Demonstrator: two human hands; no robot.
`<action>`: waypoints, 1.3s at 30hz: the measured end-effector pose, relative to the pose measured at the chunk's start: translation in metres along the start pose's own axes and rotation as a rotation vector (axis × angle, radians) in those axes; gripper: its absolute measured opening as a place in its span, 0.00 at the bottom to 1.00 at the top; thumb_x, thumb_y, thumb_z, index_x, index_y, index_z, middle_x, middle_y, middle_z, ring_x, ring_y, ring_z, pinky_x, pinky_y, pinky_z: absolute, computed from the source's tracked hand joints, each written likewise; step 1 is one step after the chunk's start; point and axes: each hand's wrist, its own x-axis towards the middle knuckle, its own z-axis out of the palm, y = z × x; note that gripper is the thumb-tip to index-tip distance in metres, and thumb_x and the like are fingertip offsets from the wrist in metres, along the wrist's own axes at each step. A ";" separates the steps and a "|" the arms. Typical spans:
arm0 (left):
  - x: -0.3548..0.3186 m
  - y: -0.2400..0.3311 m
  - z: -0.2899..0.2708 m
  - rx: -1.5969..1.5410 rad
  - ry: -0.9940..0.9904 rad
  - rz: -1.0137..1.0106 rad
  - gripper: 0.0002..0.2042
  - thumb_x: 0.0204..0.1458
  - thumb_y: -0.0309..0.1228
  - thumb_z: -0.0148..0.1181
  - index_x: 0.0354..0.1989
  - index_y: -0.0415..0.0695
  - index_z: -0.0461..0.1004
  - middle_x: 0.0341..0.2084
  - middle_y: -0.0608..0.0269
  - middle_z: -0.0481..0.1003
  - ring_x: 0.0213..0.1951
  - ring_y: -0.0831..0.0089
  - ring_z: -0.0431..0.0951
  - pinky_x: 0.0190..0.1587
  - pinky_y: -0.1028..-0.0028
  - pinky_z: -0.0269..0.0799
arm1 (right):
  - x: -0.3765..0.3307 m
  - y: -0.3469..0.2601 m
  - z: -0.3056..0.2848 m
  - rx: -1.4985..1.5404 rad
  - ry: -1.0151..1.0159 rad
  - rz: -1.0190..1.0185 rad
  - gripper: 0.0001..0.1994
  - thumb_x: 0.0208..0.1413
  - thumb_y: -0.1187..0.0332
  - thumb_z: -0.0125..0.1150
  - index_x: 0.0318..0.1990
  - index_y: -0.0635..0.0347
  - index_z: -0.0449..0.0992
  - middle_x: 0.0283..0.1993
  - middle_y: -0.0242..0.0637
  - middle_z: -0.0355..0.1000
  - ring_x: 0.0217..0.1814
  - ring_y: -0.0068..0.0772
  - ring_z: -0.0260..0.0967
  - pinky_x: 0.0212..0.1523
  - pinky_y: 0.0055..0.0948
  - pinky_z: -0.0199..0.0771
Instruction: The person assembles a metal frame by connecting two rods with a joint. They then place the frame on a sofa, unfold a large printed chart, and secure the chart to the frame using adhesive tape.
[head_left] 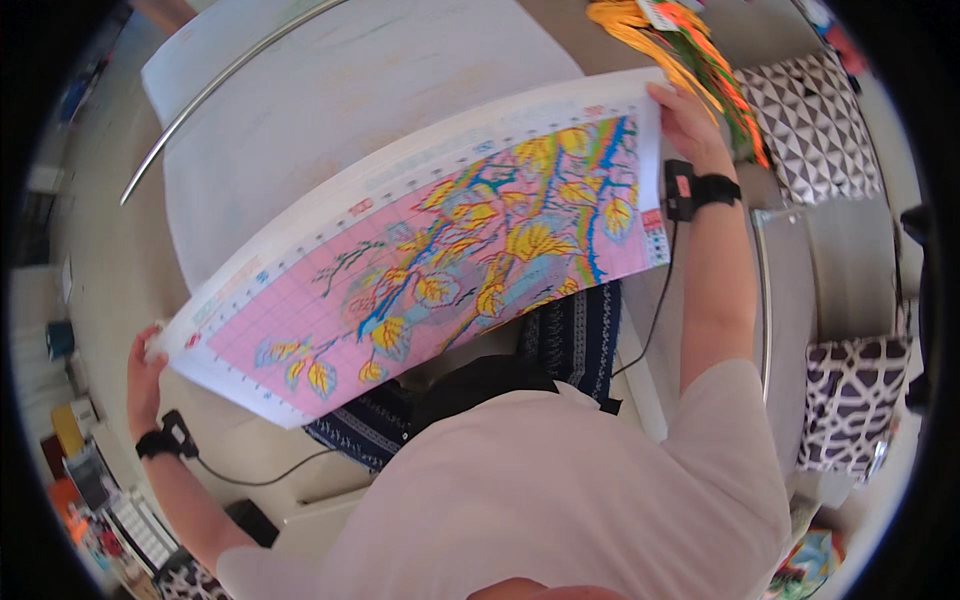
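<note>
The person holds a printed cloth [420,270], pink with yellow leaves, stretched between the two hands. The left grip [146,375] pinches its left end near the upper corner, and the right grip [690,120] pinches the upper right corner, with the thumb at the white margin. How hard the fingers press, I cannot tell. From these two grips the cloth hangs toward the body, and its lower edge comes just above the dark blue patterned cloth [575,335] over the legs. A pale surface [350,100] lies beyond the upper edge, between the grips in direction but farther from the body. A bundle of coloured threads [722,80] lies just beside the right grip, on its outer side, and a patterned cushion [815,125] is more to the right. In my judgement, the step in hand is to spread the cloth open and see its printed side. The next move seems to call for keeping both grips on the corners, with even tension, so that no fold forms in the middle.
</note>
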 end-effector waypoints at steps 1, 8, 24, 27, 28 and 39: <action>-0.002 -0.009 0.003 -0.126 0.036 0.008 0.27 0.48 0.28 0.59 0.58 0.40 0.61 0.43 0.61 0.73 0.46 0.73 0.72 0.52 0.74 0.66 | 0.000 0.008 -0.001 0.000 0.017 -0.060 0.14 0.53 0.65 0.62 0.46 0.60 0.73 0.43 0.31 0.74 0.45 0.23 0.70 0.49 0.26 0.68; 0.009 -0.074 0.048 -0.692 0.535 -0.088 0.27 0.50 0.23 0.58 0.61 0.45 0.60 0.40 0.61 0.73 0.41 0.72 0.74 0.45 0.73 0.71 | 0.033 0.050 -0.010 0.229 0.350 0.372 0.20 0.60 0.60 0.53 0.54 0.64 0.67 0.53 0.38 0.69 0.55 0.32 0.66 0.57 0.32 0.63; 0.044 -0.063 0.087 -0.911 0.480 -0.223 0.14 0.54 0.28 0.59 0.48 0.38 0.70 0.44 0.58 0.74 0.47 0.67 0.74 0.51 0.70 0.72 | 0.049 0.063 -0.034 0.094 0.129 0.395 0.25 0.62 0.57 0.51 0.58 0.68 0.62 0.58 0.43 0.66 0.58 0.38 0.64 0.59 0.36 0.61; 0.046 -0.061 0.093 -0.925 0.599 -0.264 0.15 0.54 0.29 0.59 0.48 0.38 0.70 0.45 0.58 0.74 0.48 0.66 0.74 0.52 0.69 0.71 | 0.049 0.067 -0.040 0.121 0.178 0.391 0.25 0.62 0.57 0.52 0.58 0.68 0.63 0.58 0.43 0.67 0.58 0.38 0.64 0.59 0.36 0.61; 0.049 -0.061 0.096 -0.949 0.645 -0.283 0.15 0.53 0.29 0.60 0.48 0.38 0.70 0.45 0.58 0.74 0.49 0.66 0.73 0.52 0.68 0.71 | 0.049 0.069 -0.041 0.142 0.179 0.372 0.24 0.62 0.57 0.52 0.58 0.67 0.63 0.57 0.42 0.67 0.58 0.38 0.64 0.59 0.36 0.60; 0.049 -0.077 0.098 -0.945 0.695 -0.155 0.18 0.52 0.33 0.61 0.47 0.36 0.70 0.42 0.58 0.75 0.45 0.67 0.75 0.47 0.66 0.72 | 0.043 0.081 -0.044 0.201 0.069 0.266 0.21 0.61 0.59 0.52 0.57 0.63 0.67 0.56 0.39 0.69 0.57 0.34 0.65 0.59 0.34 0.61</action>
